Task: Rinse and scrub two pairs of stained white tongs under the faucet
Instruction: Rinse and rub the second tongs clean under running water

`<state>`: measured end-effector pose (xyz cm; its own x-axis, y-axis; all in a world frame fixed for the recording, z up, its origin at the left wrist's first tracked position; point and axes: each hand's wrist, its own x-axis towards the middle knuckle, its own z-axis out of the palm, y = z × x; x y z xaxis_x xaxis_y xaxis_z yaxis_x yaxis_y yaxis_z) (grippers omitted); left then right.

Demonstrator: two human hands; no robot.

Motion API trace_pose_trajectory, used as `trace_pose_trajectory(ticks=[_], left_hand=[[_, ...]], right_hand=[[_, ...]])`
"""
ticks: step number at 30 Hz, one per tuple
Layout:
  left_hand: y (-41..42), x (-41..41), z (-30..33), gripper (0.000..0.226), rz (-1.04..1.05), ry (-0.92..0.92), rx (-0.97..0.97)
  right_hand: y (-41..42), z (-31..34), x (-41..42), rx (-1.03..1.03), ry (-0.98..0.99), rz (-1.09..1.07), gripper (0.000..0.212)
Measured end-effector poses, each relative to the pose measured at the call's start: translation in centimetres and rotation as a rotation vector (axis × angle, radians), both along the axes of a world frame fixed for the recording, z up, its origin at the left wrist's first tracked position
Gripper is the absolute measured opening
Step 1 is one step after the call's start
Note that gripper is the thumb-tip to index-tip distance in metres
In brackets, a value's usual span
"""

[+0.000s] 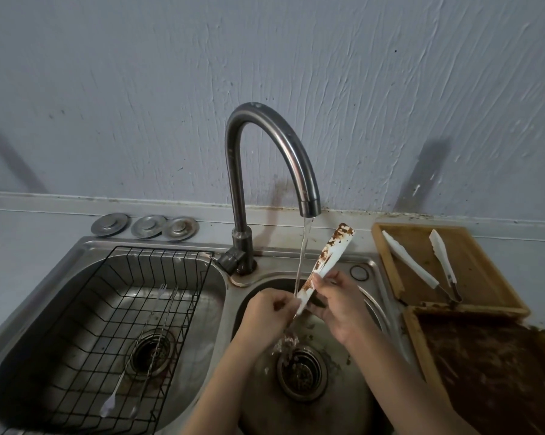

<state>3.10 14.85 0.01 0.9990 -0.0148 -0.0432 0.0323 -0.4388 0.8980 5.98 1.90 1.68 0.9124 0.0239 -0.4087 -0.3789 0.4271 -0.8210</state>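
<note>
A pair of white tongs streaked with brown stains is held tilted over the right sink basin, its tip pointing up and right. Water runs from the curved steel faucet down beside the tongs' lower end. My left hand pinches the lower end. My right hand grips the tongs around the middle. A second pair of white tongs with metal handles lies spread open on a wooden tray to the right.
The left basin holds a black wire rack with long thin forks in it. Three metal drain plugs sit behind it. A second wooden tray, smeared brown, lies at the near right. The drain strainer has bits of debris.
</note>
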Motion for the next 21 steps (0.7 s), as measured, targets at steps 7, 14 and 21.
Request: trace_pose_trajectory(ticks=[7, 14, 21], left_hand=[[-0.5, -0.5, 0.2, 0.015, -0.072, 0.24, -0.499], [-2.2, -0.6, 0.3, 0.016, 0.129, 0.452, -0.982], [-3.6, -1.5, -1.1, 0.008, 0.196, 0.682, -1.181]], right_hand=[[-0.3, -0.6, -0.8, -0.418, -0.219, 0.168, 0.018], [-2.5, -2.3, -2.5, -0.899, -0.662, 0.426, 0.044], [-4.4, -0.7, -1.7, -1.445, -0.864, 0.584, 0.024]])
